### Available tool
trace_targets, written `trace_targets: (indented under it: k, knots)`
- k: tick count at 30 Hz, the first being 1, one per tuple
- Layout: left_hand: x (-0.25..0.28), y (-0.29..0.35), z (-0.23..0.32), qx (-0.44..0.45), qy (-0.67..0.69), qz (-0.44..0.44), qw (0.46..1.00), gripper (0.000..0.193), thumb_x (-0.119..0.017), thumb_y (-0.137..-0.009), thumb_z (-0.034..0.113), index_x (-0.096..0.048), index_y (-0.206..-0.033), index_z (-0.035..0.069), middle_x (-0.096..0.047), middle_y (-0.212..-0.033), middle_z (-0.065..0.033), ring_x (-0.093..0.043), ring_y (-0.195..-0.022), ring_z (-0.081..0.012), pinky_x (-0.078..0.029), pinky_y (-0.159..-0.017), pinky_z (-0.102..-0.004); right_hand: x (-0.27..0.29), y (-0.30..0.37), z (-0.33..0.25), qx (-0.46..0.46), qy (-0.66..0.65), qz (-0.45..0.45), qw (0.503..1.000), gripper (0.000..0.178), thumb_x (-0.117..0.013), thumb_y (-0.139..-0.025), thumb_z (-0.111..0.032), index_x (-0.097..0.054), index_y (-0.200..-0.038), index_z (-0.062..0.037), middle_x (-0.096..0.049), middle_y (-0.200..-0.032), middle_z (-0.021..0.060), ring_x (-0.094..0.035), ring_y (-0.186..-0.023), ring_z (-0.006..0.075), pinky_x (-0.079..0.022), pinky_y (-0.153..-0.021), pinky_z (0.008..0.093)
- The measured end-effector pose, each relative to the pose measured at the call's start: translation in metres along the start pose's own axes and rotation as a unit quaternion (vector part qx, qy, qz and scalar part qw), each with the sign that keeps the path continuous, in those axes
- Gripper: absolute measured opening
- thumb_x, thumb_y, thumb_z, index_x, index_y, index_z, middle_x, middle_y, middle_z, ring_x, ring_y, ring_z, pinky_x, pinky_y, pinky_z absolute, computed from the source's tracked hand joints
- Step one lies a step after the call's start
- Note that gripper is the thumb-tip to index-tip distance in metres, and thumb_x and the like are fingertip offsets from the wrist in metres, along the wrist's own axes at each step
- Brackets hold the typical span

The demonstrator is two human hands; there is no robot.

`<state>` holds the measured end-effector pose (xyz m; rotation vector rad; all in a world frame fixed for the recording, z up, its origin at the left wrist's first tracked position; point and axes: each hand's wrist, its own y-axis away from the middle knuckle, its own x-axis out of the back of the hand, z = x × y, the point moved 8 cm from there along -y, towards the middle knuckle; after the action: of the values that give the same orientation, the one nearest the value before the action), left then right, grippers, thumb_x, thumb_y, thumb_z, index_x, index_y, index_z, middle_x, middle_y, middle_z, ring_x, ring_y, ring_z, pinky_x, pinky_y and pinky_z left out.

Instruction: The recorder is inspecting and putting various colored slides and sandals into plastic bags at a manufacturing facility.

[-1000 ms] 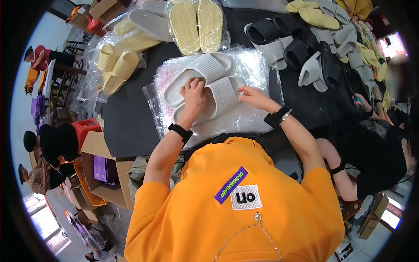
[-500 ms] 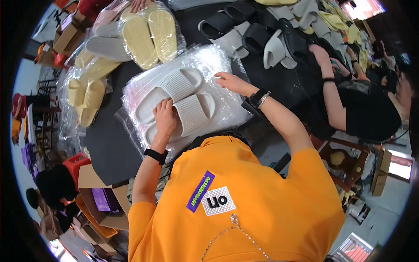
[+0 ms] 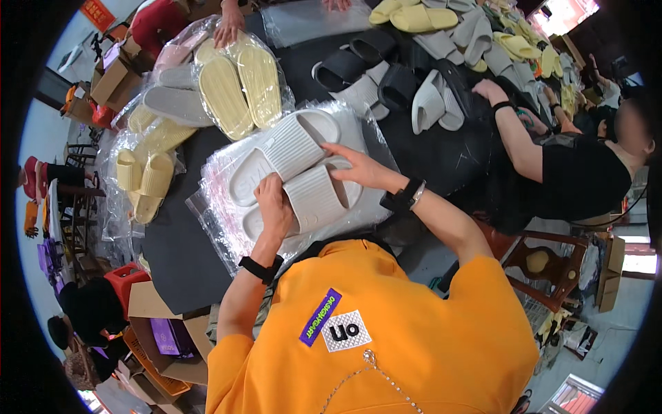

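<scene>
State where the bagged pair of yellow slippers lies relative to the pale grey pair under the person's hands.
In the head view, the bagged yellow slippers lie beyond and to the left of the grey slippers, on the dark table, near another person's hand.

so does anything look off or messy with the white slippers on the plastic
Nothing looks damaged. The two white slippers lie side by side on the stack of clear plastic bags, which is crumpled and fanned out unevenly. The left hand and right hand both rest on the nearer slipper.
</scene>
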<state>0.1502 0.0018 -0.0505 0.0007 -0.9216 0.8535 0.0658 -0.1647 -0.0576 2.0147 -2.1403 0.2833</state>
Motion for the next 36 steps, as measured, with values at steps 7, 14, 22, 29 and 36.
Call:
trace_targets:
  k: [7,14,22,29,36]
  knots:
    - [-0.004,-0.004,0.044,-0.094,0.019,-0.066,0.993,0.034,-0.048,-0.060,-0.005,-0.050,-0.094,0.002,-0.053,-0.096,-0.0144,-0.046,-0.097,-0.0330,-0.031,-0.085,-0.0400,0.020,0.018,0.005,-0.090,-0.083,0.016,0.992,0.040,-0.059,-0.072,-0.001,-0.053,-0.112,0.0003,-0.061,-0.100,0.0073,-0.054,-0.095,0.0148,-0.040,-0.086,0.0267]
    - [-0.032,0.043,-0.013,-0.043,-0.128,-0.085,0.987,0.063,-0.061,-0.079,0.025,-0.032,-0.133,0.011,-0.024,-0.139,-0.0209,-0.021,-0.128,-0.0385,-0.015,-0.101,-0.0509,0.112,0.058,0.002,-0.075,-0.044,0.178,0.980,0.036,-0.063,-0.072,0.000,-0.056,-0.108,0.0007,-0.060,-0.100,0.0060,-0.054,-0.097,0.0137,-0.042,-0.084,0.0268]
    - [-0.049,0.067,-0.040,-0.015,-0.196,-0.150,0.969,0.052,-0.055,-0.082,0.035,-0.042,-0.129,0.016,-0.030,-0.138,-0.0183,-0.022,-0.129,-0.0362,-0.013,-0.102,-0.0517,0.224,0.101,0.034,-0.083,-0.148,0.413,0.895,0.042,-0.062,-0.074,0.003,-0.049,-0.114,-0.0004,-0.057,-0.103,0.0113,-0.056,-0.092,0.0183,-0.045,-0.078,0.0296]
    - [-0.048,0.067,-0.045,-0.003,-0.194,-0.126,0.973,0.049,-0.057,-0.080,0.036,-0.048,-0.125,0.019,-0.036,-0.135,-0.0167,-0.028,-0.126,-0.0351,-0.018,-0.100,-0.0516,0.294,0.106,0.063,-0.119,-0.093,0.546,0.824,0.069,-0.064,-0.077,-0.010,-0.025,-0.133,-0.0027,-0.043,-0.122,0.0172,-0.047,-0.106,0.0254,-0.042,-0.085,0.0375]
    - [-0.050,0.066,-0.045,-0.008,-0.198,-0.129,0.972,0.049,-0.054,-0.083,0.038,-0.044,-0.128,0.020,-0.032,-0.137,-0.0172,-0.026,-0.127,-0.0347,-0.017,-0.102,-0.0501,0.219,0.057,0.055,-0.141,0.145,0.448,0.871,0.062,-0.062,-0.079,-0.014,-0.032,-0.132,-0.0043,-0.042,-0.126,0.0119,-0.049,-0.104,0.0207,-0.044,-0.082,0.0318]
